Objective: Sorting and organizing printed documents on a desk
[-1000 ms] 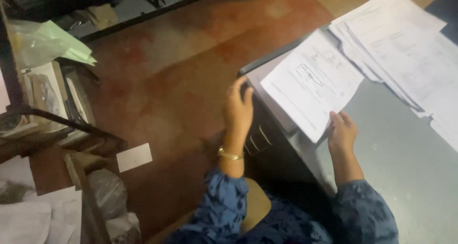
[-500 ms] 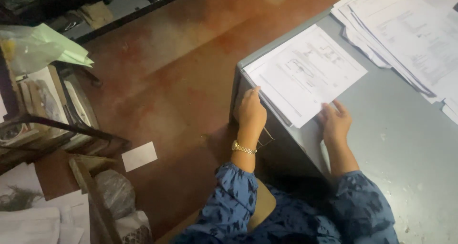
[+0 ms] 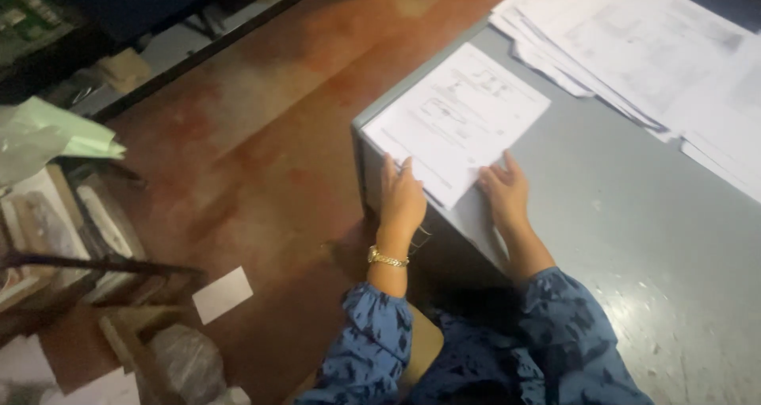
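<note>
Just two hands [image 3: 456,195] (both flat) on one paper stack [image 3: 456,120].

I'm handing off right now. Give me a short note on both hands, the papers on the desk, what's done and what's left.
Left hand: flat at the desk's near corner, fingertips on the edge of the small printed stack; grips nothing.
Right hand: fingers resting on the stack's near edge, not closed on it.
Stack lies flat at the corner of the grey desk, edges roughly squared.
A larger spread of sheets lies loose at the far side, unsorted.
Left, it seems: that spread.
</note>
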